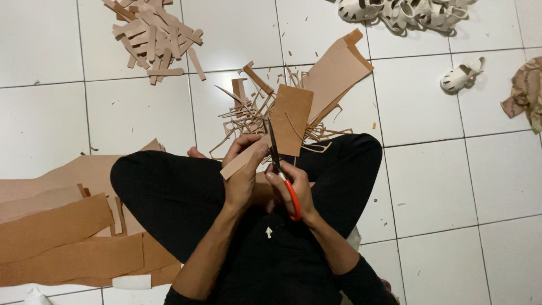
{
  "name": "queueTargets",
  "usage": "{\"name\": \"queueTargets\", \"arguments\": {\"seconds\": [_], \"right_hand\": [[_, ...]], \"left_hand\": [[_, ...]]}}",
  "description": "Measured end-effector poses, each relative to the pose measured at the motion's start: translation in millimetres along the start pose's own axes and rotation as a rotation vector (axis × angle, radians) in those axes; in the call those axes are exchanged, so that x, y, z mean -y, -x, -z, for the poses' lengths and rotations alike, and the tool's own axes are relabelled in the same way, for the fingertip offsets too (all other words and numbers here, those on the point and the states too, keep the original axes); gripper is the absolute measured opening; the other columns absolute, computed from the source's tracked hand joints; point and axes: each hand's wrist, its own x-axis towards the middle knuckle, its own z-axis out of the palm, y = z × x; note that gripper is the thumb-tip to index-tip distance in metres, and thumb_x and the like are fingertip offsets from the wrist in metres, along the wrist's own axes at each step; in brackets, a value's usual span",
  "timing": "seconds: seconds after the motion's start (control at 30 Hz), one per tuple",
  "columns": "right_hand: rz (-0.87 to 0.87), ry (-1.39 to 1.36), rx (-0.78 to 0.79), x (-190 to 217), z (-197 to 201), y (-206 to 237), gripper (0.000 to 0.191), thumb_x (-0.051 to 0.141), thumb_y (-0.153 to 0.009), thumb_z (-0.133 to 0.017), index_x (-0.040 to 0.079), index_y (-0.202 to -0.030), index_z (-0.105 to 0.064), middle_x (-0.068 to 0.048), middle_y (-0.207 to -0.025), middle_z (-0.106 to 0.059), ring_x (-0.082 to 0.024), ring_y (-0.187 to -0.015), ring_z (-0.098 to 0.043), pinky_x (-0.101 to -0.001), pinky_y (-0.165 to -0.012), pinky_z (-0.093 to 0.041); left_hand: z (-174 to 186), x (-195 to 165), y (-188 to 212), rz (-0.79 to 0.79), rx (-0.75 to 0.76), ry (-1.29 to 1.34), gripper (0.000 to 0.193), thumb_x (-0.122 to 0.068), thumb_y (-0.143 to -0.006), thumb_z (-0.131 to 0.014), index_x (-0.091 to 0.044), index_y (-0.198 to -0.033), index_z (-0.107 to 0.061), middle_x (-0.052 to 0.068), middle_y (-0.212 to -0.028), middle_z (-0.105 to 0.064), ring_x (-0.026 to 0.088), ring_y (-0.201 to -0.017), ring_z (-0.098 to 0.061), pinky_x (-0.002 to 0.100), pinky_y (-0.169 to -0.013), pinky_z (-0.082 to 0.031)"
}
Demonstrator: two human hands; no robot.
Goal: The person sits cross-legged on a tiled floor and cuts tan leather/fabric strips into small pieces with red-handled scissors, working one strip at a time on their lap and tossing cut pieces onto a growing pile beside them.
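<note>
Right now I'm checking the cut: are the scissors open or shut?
Shut, or nearly: the scissors show one thin dark line against the brown sheet, with no gap visible between blades. The right hand holds the orange handles.

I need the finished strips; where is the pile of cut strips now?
In the head view, the pile of cut strips lies on the white tiled floor at the upper left, left of the scrap trimmings.

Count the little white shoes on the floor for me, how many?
About 4: one white shoe lies alone at right; roughly three more sit in a bunch at the top edge, overlapping and cut off, so more may be hidden.
</note>
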Motion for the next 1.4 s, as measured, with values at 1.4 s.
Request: {"name": "queueTargets", "arguments": {"seconds": [1.4], "right_hand": [[-0.167, 0.004, 0.026, -18, -45, -34, 0.044, 0.032, -0.104, -0.047, -0.007, -0.119, -0.062, -0.008, -0.071, -0.057, -0.014, -0.058, -0.057, -0.0277, -0.051, -0.047]], "left_hand": [[46, -14, -11, 0.134, -0.041, 0.134, 0.023, -0.014, -0.101, -0.072, -0.002, -0.119, -0.065, 0.009, -0.101, -0.072, 0.013, -0.087, -0.072, 0.025, -0.077, -0.061]]}}
